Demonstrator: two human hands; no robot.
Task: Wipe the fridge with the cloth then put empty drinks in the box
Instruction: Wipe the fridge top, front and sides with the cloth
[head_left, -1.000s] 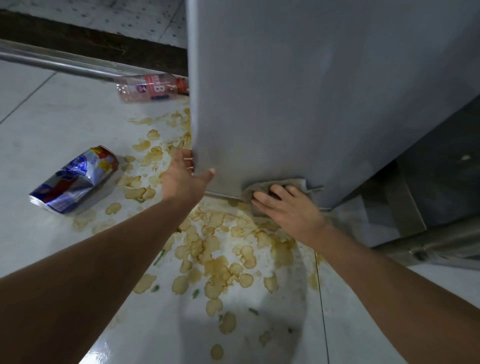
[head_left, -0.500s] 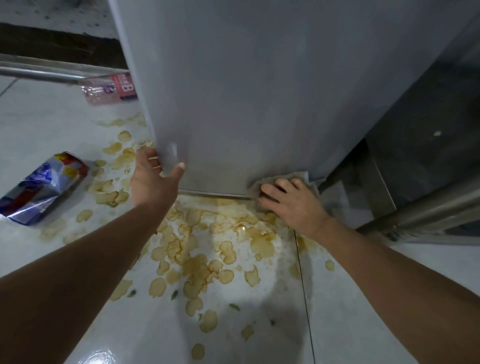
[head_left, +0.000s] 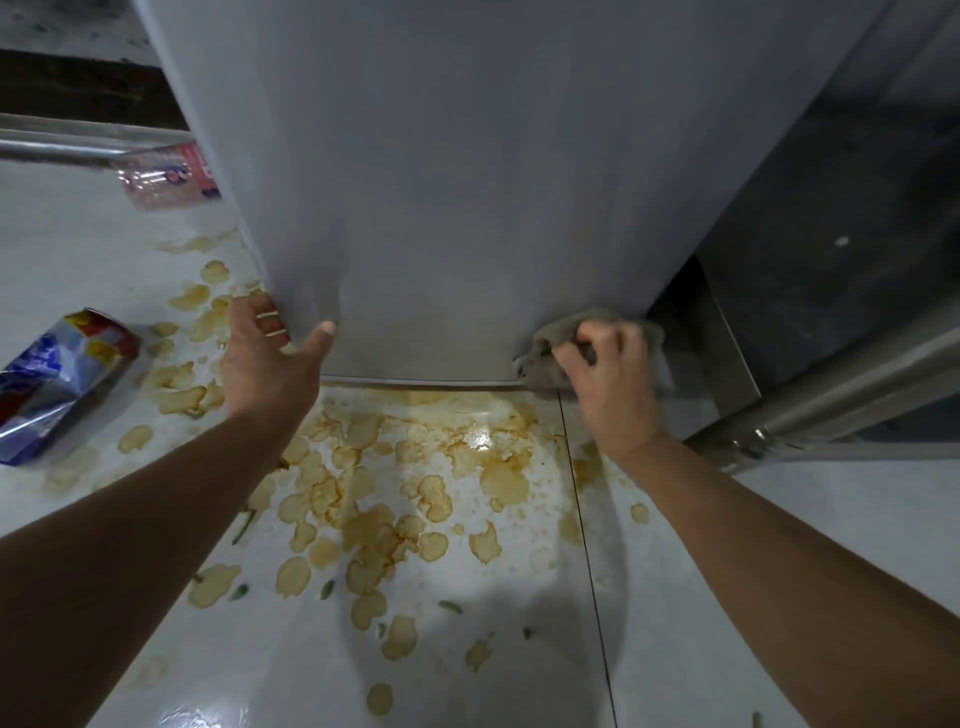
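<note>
The grey fridge (head_left: 467, 182) fills the upper middle of the head view. My left hand (head_left: 267, 358) grips its lower left corner, thumb on the front face. My right hand (head_left: 610, 374) is closed on a beige cloth (head_left: 540, 348), pressed against the fridge's lower right corner. A crushed blue and red drink can (head_left: 57, 374) lies on the floor at the left. A pink-labelled plastic bottle (head_left: 166, 176) lies further back, partly hidden behind the fridge's left edge.
Brown spilled liquid (head_left: 395, 493) is splashed in many blotches over the white tiled floor (head_left: 779, 545) below the fridge. A steel rail (head_left: 831, 395) runs at the right beside a dark panel. Another metal rail (head_left: 62, 145) crosses the far left.
My right hand has slid the cloth rightward along the fridge's bottom edge to its right corner and curled around it. My left hand still holds the left corner. The view shifted slightly.
</note>
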